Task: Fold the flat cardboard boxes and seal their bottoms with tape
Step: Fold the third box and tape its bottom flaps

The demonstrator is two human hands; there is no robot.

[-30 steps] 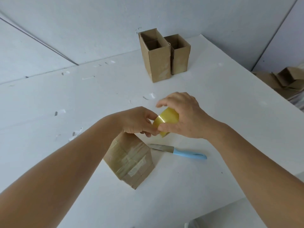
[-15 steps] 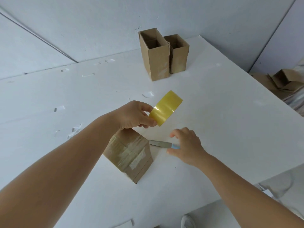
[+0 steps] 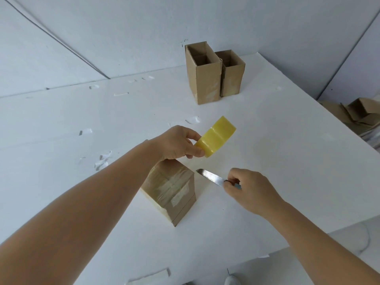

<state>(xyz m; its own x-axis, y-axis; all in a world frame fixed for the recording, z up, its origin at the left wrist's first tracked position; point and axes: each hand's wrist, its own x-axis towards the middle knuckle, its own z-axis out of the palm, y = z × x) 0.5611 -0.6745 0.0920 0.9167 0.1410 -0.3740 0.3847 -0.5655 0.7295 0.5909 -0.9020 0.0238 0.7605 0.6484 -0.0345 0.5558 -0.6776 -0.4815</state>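
White table (image 3: pixel 287 161), pale walls. Two folded boxes (image 3: pixel 213 73) stood upright at far edge. Third box (image 3: pixel 170 190) inverted, bottom taped. Tape roll (image 3: pixel 216 135) pinched by left hand (image 3: pixel 176 144); knife (image 3: pixel 211 176) gripped by right hand (image 3: pixel 248 188). Tape judged not yet cut.

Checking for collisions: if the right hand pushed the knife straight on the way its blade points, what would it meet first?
Probably the taped cardboard box: the knife in the right hand points up-left at its top corner. Depth is unclear; it might pass just above, under the left hand.

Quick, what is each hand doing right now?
Left hand: holding the tape roll.
Right hand: closed on the knife.
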